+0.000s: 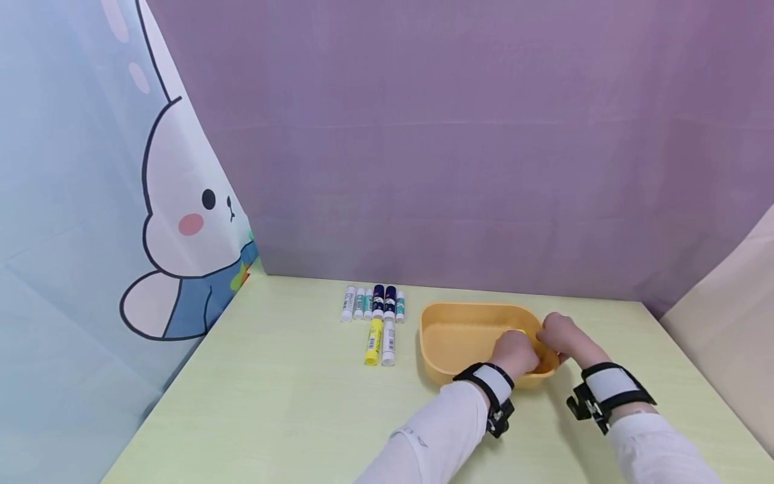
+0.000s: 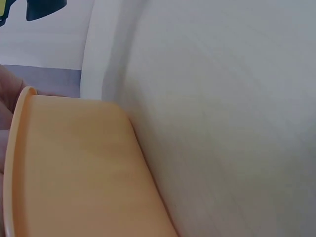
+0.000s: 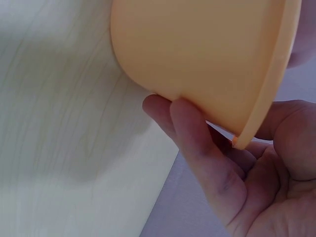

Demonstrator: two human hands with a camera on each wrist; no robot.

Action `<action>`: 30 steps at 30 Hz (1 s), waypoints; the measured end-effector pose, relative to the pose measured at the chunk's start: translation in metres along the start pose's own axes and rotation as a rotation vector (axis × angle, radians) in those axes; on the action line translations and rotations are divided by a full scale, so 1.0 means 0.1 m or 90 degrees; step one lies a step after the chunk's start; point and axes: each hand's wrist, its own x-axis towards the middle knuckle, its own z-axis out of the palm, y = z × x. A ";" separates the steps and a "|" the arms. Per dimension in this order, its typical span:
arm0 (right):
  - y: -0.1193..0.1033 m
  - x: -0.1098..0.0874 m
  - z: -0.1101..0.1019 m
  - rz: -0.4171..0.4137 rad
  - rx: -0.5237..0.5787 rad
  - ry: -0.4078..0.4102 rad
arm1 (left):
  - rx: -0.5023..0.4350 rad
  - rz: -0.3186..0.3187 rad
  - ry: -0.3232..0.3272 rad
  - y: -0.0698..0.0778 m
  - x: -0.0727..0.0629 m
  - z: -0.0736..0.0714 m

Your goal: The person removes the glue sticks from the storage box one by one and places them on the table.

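An orange plastic basin (image 1: 465, 336) stands on the table. At its right end my right hand (image 1: 568, 338) grips the rim; in the right wrist view the fingers (image 3: 190, 128) lie along the outer wall, with the thumb on the rim's inner side. My left hand (image 1: 516, 353) is inside the basin near its front right, knuckles up. The basin's wall (image 2: 84, 168) hides most of its fingers in the left wrist view, so what they hold cannot be told. A bit of something yellow (image 1: 519, 331) shows just beyond the left hand.
Left of the basin, several glue sticks lie in a row, among them a dark blue one (image 1: 377, 301) and a white one (image 1: 349, 304). Nearer are a yellow glue stick (image 1: 373, 341) and another white one (image 1: 388, 343). A purple curtain (image 1: 447, 148) hangs behind the table (image 1: 266, 403).
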 end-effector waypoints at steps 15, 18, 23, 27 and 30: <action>0.00 0.00 -0.02 -0.008 0.012 -0.009 | -0.075 0.010 0.003 -0.11 -0.02 -0.27; 0.02 0.00 -0.02 -0.011 0.011 -0.009 | -0.079 0.023 -0.003 -0.11 -0.03 -0.37; 0.03 0.01 -0.03 -0.008 0.013 -0.009 | -0.157 0.001 -0.026 -0.11 -0.03 -0.52; 0.04 0.00 -0.02 -0.001 0.023 -0.008 | -0.179 -0.008 -0.027 -0.20 -0.03 -0.69; 0.03 0.00 -0.01 -0.003 0.027 -0.003 | -0.185 0.010 -0.028 -0.34 -0.04 -0.88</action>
